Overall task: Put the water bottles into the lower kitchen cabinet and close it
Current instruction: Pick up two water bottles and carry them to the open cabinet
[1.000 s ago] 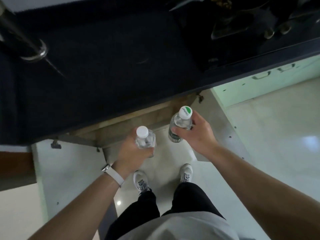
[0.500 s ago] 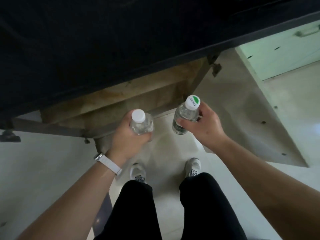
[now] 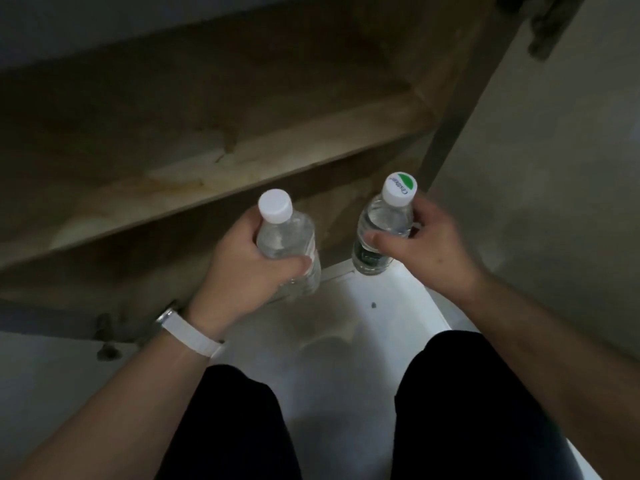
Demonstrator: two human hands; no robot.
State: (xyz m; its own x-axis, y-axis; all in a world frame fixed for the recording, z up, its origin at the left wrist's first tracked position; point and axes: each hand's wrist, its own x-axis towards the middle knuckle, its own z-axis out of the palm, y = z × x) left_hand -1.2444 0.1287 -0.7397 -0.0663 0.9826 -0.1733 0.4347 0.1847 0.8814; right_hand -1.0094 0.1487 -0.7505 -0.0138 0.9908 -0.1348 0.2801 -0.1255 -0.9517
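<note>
Both steps remain, shelving and shutting the door [image 3: 554,168]. Left hand [image 3: 242,268] grips the white-cap bottle [image 3: 287,237], right hand [image 3: 429,247] the green-cap bottle [image 3: 384,216], held just before the open cabinet [image 3: 277,147].

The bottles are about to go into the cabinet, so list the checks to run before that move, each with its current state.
1. Grip of the left hand on the white-capped bottle: ok, fingers wrapped round its body.
2. Grip of the right hand on the green-capped bottle: ok, thumb across its front.
3. Both bottles capped: ok.
4. The cabinet door swung open, out of the path: ok.
5. The cabinet shelf bare where it shows ahead of the bottles: ok.
6. Room at the dark back of the shelf: cannot tell.
</note>
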